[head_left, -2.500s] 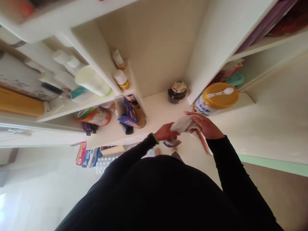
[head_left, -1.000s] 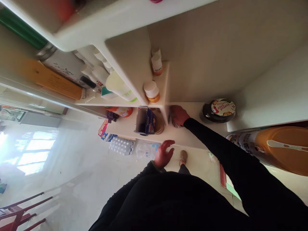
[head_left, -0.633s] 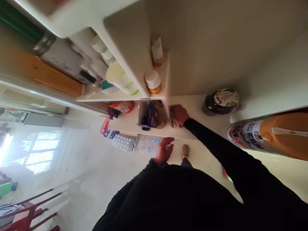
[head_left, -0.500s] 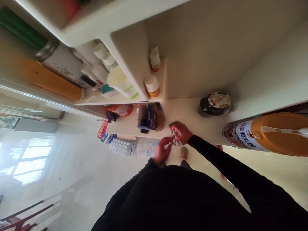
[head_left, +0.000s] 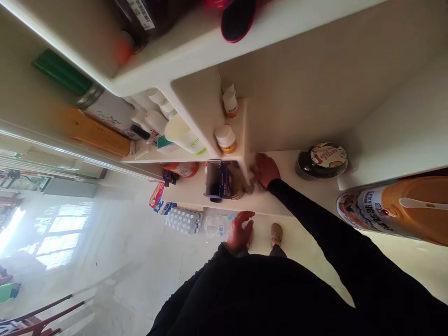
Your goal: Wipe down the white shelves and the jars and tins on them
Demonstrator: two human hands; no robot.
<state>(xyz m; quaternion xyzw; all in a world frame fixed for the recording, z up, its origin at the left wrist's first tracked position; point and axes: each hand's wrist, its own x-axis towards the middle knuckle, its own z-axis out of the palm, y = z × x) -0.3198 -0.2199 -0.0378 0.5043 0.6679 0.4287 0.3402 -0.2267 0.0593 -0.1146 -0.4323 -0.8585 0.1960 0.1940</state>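
My right hand (head_left: 266,171) reaches onto the lower shelf (head_left: 280,196), its fingers closed over a small, crumpled, pale thing (head_left: 258,186) that blurs against the shelf. I cannot make out what kind of thing it is. Just left of it stands an open dark-blue box (head_left: 226,181), with a round jar (head_left: 238,186) partly hidden beside it. My left hand (head_left: 240,231) hangs in front of the shelf edge, with thumb and fingers apart and nothing in them.
A dark round container (head_left: 304,164) with a printed lid stands right on the shelf. A large orange-topped tub (head_left: 416,205) juts in at the right. White pill bottles (head_left: 226,138) stand on a small ledge. Bottles and a paper cup (head_left: 184,134) fill the left compartment.
My right hand has moved away from my left and forward onto the shelf with the pale thing. My left hand has parted its fingers and stayed in front. The view has shifted.
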